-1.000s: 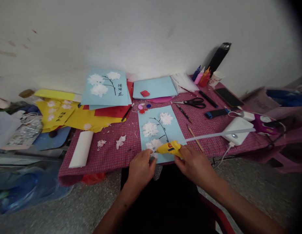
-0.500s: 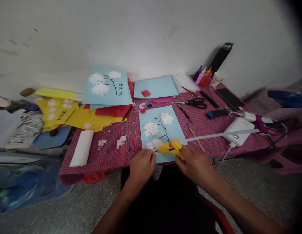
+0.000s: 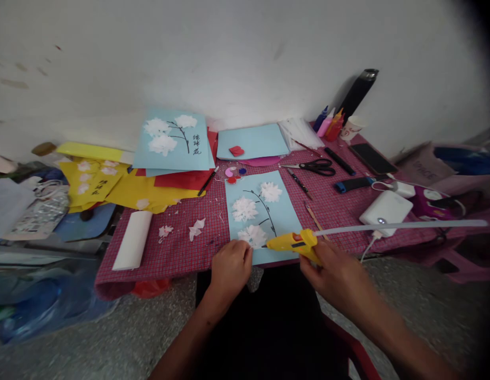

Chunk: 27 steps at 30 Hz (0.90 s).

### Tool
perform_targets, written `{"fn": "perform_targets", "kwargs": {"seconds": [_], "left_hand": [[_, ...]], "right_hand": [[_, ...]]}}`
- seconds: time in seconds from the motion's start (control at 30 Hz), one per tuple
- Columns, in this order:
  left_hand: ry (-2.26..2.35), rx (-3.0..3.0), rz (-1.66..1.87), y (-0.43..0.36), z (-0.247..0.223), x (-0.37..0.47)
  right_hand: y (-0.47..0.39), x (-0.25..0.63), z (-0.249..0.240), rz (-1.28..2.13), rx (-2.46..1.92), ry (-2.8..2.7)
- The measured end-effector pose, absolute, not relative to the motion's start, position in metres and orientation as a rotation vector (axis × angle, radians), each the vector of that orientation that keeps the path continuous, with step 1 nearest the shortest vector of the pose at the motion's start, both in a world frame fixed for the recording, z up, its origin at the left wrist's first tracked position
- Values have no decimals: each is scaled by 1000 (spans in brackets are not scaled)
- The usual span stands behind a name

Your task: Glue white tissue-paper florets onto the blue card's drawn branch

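My right hand (image 3: 335,272) is wrapped round a yellow hot glue gun (image 3: 290,242), a long clear glue stick (image 3: 403,226) trailing from its back. The nozzle points left, just beside the lowest white paper flower (image 3: 252,235). At that flower's lower left edge is my left hand (image 3: 231,265), its fingers closed; what they pinch, if anything, is hidden. Under both hands lies a light blue sheet (image 3: 286,200) with a drawn dark branch and two more white flowers (image 3: 245,209) above.
Scissors (image 3: 316,167), a brush and pens lie right of the sheet, with a white power bank (image 3: 386,212) beyond. A white paper roll (image 3: 133,240) and a torn paper scrap (image 3: 196,229) lie left. Finished blue cards (image 3: 176,161) and paint bottles (image 3: 326,124) stand at the back.
My right hand has drawn the glue gun to the right, so its nozzle is farther from my left hand. My left hand has stayed nearly in place.
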State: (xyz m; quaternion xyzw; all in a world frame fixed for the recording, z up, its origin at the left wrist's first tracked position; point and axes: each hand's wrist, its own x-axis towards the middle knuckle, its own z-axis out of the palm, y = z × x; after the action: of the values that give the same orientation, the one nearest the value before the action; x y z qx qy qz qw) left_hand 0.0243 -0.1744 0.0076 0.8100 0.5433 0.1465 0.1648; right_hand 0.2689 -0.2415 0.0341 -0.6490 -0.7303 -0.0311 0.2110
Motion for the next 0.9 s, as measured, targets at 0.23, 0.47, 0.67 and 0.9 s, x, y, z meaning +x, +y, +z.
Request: {"fn": "perform_targets", "kwargs": {"seconds": [0.23, 0.47, 0.67, 0.9], "left_hand": [[1421, 2295, 577, -184, 7, 11], [1438, 2353, 622, -191, 12, 4], [1245, 2628, 343, -186, 11, 7], [1237, 2647, 245, -183, 8, 2]], "right_hand": [[-249, 281, 27, -70, -1837, -1833], [-257, 283, 18, 96, -1924, -1673], [-262, 286, 12, 206, -1962, -1564], [-258, 284, 12, 272, -1992, -1520]]}}
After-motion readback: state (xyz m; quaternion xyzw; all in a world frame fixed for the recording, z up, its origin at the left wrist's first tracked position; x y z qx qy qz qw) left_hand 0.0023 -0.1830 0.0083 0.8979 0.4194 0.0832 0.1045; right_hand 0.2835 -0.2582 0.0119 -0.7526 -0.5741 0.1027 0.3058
